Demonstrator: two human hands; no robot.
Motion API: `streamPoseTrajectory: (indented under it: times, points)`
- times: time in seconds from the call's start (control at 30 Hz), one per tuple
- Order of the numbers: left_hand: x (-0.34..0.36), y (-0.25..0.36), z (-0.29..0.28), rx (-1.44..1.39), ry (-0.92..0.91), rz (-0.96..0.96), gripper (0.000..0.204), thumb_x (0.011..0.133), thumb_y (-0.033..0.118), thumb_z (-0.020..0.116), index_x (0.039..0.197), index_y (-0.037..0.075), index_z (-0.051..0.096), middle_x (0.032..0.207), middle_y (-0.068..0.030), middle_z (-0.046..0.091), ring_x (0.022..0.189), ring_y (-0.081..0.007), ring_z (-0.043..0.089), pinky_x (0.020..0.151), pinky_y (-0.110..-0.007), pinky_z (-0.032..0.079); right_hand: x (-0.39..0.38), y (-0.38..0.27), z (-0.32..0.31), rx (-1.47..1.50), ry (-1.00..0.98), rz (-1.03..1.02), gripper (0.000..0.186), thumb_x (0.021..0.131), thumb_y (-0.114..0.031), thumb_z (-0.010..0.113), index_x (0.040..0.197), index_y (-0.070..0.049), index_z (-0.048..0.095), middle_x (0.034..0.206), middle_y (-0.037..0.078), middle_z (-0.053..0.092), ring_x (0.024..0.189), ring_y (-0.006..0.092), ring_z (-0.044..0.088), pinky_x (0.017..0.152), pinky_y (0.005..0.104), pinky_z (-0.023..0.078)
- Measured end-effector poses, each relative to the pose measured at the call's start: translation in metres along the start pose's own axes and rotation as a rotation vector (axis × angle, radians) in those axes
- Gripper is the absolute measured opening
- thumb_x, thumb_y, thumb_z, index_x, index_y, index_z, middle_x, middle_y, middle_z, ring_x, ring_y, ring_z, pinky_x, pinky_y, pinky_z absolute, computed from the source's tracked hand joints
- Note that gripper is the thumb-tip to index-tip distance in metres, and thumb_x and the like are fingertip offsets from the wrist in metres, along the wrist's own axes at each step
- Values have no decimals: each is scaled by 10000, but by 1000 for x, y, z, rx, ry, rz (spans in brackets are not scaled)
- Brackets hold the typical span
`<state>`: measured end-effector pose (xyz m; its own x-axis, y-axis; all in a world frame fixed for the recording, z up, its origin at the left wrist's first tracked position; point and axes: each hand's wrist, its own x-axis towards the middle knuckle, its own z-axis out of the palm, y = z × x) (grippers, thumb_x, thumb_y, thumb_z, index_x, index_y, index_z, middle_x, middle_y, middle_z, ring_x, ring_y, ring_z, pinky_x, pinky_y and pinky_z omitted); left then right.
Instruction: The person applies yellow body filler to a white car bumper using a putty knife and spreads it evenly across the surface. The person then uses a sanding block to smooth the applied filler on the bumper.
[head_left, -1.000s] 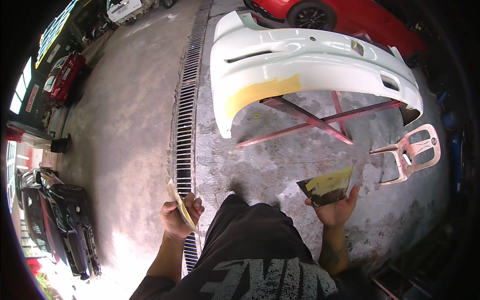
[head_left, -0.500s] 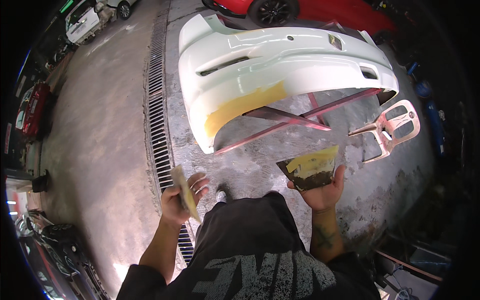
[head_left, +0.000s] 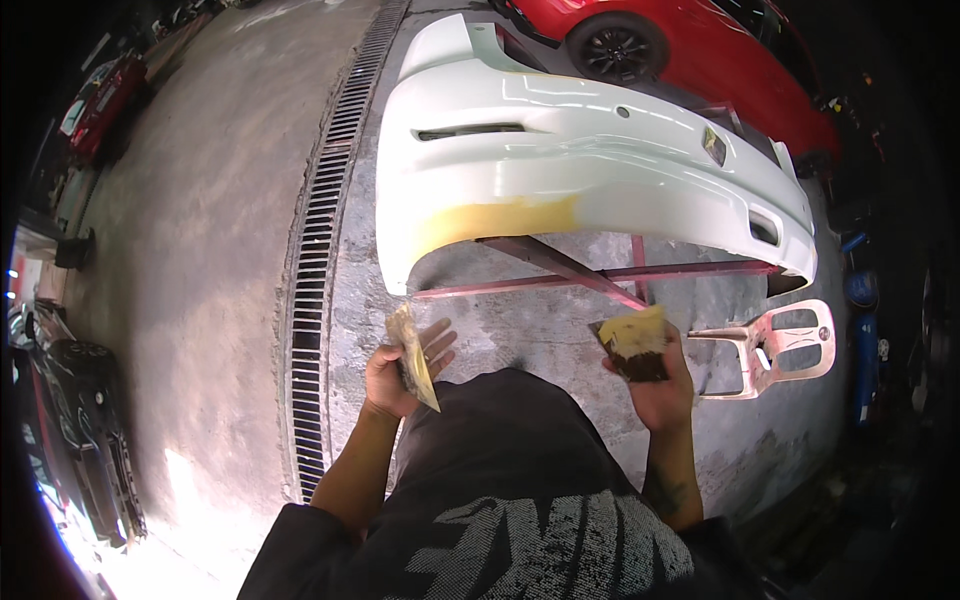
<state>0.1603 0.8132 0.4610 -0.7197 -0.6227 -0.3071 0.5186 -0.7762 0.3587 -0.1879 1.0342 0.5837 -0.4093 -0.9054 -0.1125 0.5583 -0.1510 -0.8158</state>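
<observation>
My left hand (head_left: 395,385) holds a flat, putty-smeared spreader (head_left: 418,360) on edge, gripped at the thumb side with its fingers stretched out past it. A dark plate with yellow putty (head_left: 632,342) rests in my right hand (head_left: 662,398). Ahead of both hands, a white car bumper (head_left: 590,160) lies across a red metal stand (head_left: 560,270). A patch of yellow filler (head_left: 490,218) covers part of the bumper's lower left edge, along the arch.
A pale plastic chair (head_left: 790,340) stands right of the stand. A drain grate (head_left: 325,230) runs along the floor to my left. A red car (head_left: 690,60) is behind the bumper; a dark red car (head_left: 100,105) and a dark car (head_left: 80,400) line the left side.
The bumper has shifted in view as my head moves. My left hand and spreader have moved rightward toward my right hand, its fingers straighter, and the right-hand plate is slightly higher in view.
</observation>
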Motion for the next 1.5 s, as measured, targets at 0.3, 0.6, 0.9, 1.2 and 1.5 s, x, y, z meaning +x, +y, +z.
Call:
streamPoseTrajectory:
  times: [0.3,0.6,0.9,1.2,1.5]
  points:
    - [95,-16,66,-51,-62,254,1068,820,319,739,1742,77,256,1726,-295,388,1616,-501,352,1364,-598,268,132,-34,29,-1896,-25,-734,402,904,-223,836,1301,-241,770,1398,32,642,1412,365,538,1067,617,435]
    - [128,-24,102,-114,37,274,960,827,331,746,1687,95,392,1688,-213,462,1606,-448,388,1356,-555,286,174,-21,32,-1911,-1,-898,410,894,-232,838,1295,-280,764,1400,8,630,1423,333,526,1066,603,395]
    - [130,-14,112,-205,-11,261,898,839,330,752,1630,40,442,1618,-200,496,1610,-425,387,1365,-535,263,185,-21,33,-1958,-8,-826,399,908,-252,822,1302,-276,762,1390,-2,636,1416,335,543,1041,618,419]
    - [132,-13,114,-179,-3,270,893,836,320,737,1630,36,444,1615,-204,499,1615,-415,382,1376,-529,246,169,-17,29,-2040,-29,-767,357,921,-249,817,1275,-262,768,1352,4,653,1406,346,559,999,659,441]
    - [128,-14,111,-178,-19,272,903,836,321,728,1643,43,432,1628,-215,492,1620,-416,373,1377,-526,251,156,-37,50,-1931,-64,-838,339,919,-239,817,1255,-254,775,1328,-7,664,1365,331,577,1020,633,427]
